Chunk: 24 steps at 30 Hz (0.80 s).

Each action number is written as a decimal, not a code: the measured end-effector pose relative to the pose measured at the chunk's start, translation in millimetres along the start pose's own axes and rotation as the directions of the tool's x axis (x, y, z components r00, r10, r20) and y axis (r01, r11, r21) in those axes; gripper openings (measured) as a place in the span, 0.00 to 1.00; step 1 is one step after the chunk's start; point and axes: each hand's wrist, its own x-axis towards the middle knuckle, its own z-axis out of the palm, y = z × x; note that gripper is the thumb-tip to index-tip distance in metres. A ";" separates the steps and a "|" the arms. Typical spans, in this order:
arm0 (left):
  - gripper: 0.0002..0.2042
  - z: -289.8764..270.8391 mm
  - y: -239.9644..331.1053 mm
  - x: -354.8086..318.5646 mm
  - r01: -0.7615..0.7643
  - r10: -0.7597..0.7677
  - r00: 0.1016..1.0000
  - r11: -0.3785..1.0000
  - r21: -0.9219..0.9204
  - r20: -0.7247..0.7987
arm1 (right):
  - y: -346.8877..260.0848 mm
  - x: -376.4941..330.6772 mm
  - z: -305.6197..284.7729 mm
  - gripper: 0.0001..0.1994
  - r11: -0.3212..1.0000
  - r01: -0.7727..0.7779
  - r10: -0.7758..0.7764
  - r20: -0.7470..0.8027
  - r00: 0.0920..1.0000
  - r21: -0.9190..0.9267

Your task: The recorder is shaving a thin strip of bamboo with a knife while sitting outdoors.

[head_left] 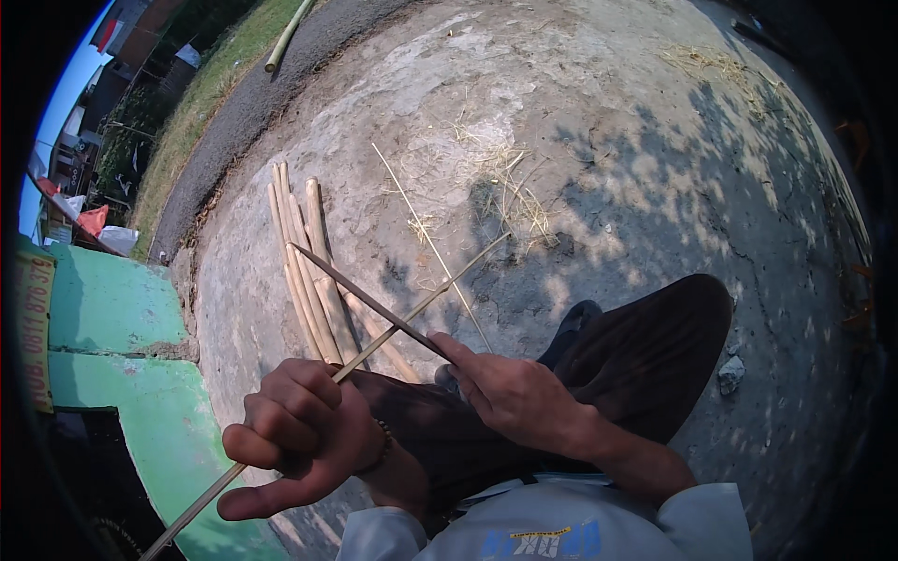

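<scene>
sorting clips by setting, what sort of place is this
Probably an outdoor yard: rough grey ground partly in dappled shade, a strip of green grass, and a pale-green painted wall.

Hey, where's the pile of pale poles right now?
In the head view, the pale poles lie on the ground left of centre, just beyond the left hand and right of the green wall.

Strong daylight brightens the ground (351,126) beyond the left hand (304,430), while dappled shadows (645,178) spread beyond the right hand (514,397). Fisheye distortion bows the dark path (201,175) far beyond the left hand; the corners fall black.
</scene>
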 end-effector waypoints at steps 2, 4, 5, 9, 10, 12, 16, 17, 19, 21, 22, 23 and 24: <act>0.31 1.3 1.8 0.2 0.004 -0.005 1.000 1.000 0.003 0.018 | -20.6 -5.2 -4.4 0.25 0.991 0.118 -0.114 -0.048 0.992 0.069; 0.31 1.8 -0.9 2.3 0.005 -0.004 0.999 1.000 -0.007 0.045 | 13.2 3.8 7.5 0.24 1.000 0.007 -0.006 -0.046 0.999 0.009; 0.31 -0.8 -1.7 3.1 0.022 -0.023 1.000 1.000 0.005 0.019 | 37.3 10.7 14.9 0.24 0.993 -0.103 0.101 -0.041 0.994 -0.049; 0.31 -0.4 1.1 -3.5 0.049 -0.048 0.999 0.998 -0.041 0.023 | 100.1 25.5 16.1 0.22 0.943 -0.309 0.311 0.001 0.950 -0.126; 0.31 -0.9 0.8 -3.1 0.032 -0.031 0.999 0.999 -0.037 0.033 | 80.3 26.9 12.5 0.22 0.977 -0.205 0.204 -0.011 0.979 -0.064; 0.31 0.2 7.1 -4.2 0.025 -0.024 1.000 1.000 -0.012 0.020 | 23.3 15.4 8.8 0.23 0.990 -0.064 0.069 -0.035 0.997 0.123; 0.30 -5.7 4.5 -4.3 -0.013 0.017 0.995 0.999 0.045 -0.096 | 11.4 4.8 33.6 0.24 0.964 0.169 -0.136 -0.169 0.976 0.204; 0.30 -3.1 1.1 -3.4 -0.016 0.020 0.995 0.999 0.035 -0.095 | 35.4 6.3 41.9 0.24 0.988 0.060 -0.039 -0.147 0.988 0.142; 0.29 3.1 -0.5 -0.3 0.077 0.062 0.860 0.966 0.248 -0.507 | 87.6 9.5 58.2 0.23 0.996 -0.044 0.054 -0.132 0.990 0.078; 0.28 3.5 -0.4 1.3 0.083 0.079 0.839 0.959 0.271 -0.538 | 126.5 18.7 59.4 0.22 0.958 -0.288 0.286 -0.110 0.952 -0.005; 0.28 6.9 -0.1 1.1 0.082 0.142 0.787 0.940 0.330 -0.600 | 128.4 21.1 59.2 0.22 0.958 -0.286 0.284 -0.110 0.953 -0.006; 0.28 6.3 2.4 -0.7 0.089 0.214 0.726 0.913 0.398 -0.653 | 110.4 25.9 52.1 0.21 0.957 -0.285 0.288 -0.064 0.956 0.044; 0.28 5.0 5.9 -3.7 0.053 0.201 0.760 0.928 0.368 -0.618 | 88.6 22.5 46.6 0.21 0.950 -0.299 0.301 -0.015 0.953 0.093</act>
